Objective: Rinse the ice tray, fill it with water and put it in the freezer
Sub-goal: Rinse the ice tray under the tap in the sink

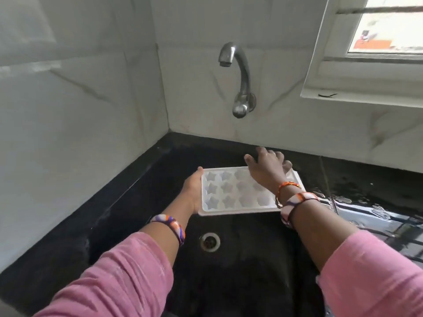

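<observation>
A white ice tray (229, 193) with star-shaped cells is held level over the black sink (251, 271). My left hand (193, 191) grips its left short edge, thumb on the rim. My right hand (266, 167) lies over the tray's far right part with the fingers spread; whether it grips the far edge is hidden. The chrome tap (238, 72) juts from the wall above the tray, and no water runs from its spout.
The sink drain (209, 241) lies below the tray. A wet black counter (366, 202) runs to the right. White marbled tile walls meet in a corner behind the sink, and a window sill (366, 92) sits at the upper right.
</observation>
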`<action>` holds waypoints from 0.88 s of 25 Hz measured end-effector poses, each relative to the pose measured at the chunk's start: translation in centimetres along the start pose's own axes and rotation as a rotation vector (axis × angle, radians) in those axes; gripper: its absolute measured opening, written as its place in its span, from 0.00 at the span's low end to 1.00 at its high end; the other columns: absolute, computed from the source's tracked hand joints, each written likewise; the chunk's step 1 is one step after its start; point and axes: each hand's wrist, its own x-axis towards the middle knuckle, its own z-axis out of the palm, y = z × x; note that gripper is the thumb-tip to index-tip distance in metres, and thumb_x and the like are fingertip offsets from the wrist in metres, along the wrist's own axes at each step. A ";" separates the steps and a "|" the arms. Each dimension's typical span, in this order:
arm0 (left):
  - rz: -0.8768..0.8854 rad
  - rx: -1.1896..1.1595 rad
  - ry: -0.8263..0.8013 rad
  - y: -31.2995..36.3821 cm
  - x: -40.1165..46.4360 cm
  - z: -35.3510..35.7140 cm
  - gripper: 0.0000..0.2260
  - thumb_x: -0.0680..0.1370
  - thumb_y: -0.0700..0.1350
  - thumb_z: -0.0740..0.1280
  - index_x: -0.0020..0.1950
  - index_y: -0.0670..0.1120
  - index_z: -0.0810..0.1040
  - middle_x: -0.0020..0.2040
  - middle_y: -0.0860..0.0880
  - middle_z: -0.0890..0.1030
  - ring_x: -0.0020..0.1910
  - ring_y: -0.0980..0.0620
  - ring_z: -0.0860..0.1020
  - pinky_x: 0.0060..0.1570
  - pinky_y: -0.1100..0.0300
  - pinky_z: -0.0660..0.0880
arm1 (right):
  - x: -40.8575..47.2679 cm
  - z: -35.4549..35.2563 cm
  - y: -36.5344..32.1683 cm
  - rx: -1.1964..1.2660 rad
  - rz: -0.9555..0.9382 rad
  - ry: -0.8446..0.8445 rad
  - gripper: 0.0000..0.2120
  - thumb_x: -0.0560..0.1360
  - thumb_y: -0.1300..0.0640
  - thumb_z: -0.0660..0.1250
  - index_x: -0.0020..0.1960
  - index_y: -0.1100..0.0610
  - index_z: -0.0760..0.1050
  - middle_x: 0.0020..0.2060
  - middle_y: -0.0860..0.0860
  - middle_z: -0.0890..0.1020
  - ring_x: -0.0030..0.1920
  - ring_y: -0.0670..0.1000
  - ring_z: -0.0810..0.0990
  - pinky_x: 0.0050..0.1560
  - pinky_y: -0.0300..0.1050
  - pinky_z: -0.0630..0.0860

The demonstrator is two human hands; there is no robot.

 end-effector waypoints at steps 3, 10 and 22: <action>0.002 0.018 -0.034 2.3 3.0 -0.7 0.27 0.80 0.61 0.52 0.61 0.43 0.78 0.55 0.38 0.82 0.52 0.38 0.80 0.50 0.48 0.76 | 2.6 0.9 -4.2 0.255 0.103 0.018 0.25 0.79 0.45 0.54 0.70 0.58 0.62 0.66 0.59 0.72 0.69 0.61 0.64 0.66 0.56 0.58; -0.068 0.111 -0.128 4.3 7.9 -2.6 0.20 0.80 0.58 0.56 0.51 0.45 0.79 0.48 0.40 0.83 0.48 0.39 0.81 0.50 0.47 0.78 | 11.7 1.6 -10.0 0.951 0.306 0.235 0.21 0.74 0.42 0.61 0.56 0.59 0.71 0.41 0.53 0.73 0.41 0.54 0.72 0.36 0.42 0.69; -0.220 0.079 -0.239 3.1 11.3 -2.5 0.23 0.79 0.61 0.55 0.55 0.46 0.79 0.50 0.41 0.83 0.48 0.40 0.81 0.45 0.50 0.76 | 17.6 3.9 -7.2 0.825 0.313 0.314 0.24 0.59 0.35 0.54 0.47 0.52 0.62 0.42 0.55 0.72 0.41 0.56 0.71 0.52 0.60 0.76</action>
